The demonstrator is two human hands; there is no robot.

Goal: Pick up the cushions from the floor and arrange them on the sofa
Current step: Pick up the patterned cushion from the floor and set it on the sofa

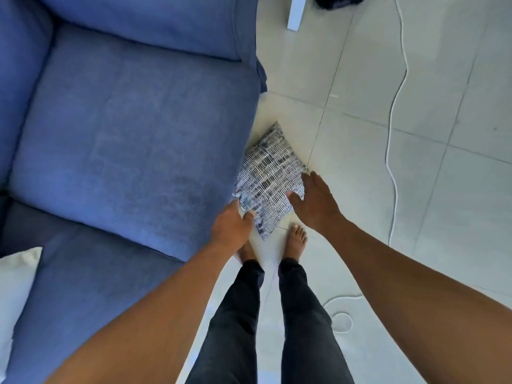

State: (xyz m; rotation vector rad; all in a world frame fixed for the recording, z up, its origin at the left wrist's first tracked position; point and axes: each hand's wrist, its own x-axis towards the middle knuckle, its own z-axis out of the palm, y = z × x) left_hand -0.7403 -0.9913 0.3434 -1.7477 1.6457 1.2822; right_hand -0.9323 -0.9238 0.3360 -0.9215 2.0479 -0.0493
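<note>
A black-and-white patterned cushion [268, 178] lies on the pale tiled floor against the front edge of the blue sofa [124, 139]. My left hand [231, 227] reaches down over the cushion's near left corner, fingers spread. Over the cushion's right edge hovers my right hand [314, 200], also with fingers apart. Whether either hand touches the cushion I cannot tell; neither one grips it. A white cushion [15, 295] rests on the sofa at the lower left, partly cut off by the frame.
My bare feet [296, 241] stand on the floor just below the cushion. A white cable [393, 139] snakes across the tiles on the right. A white furniture leg [295, 15] and a dark object [336, 1] stand at the top.
</note>
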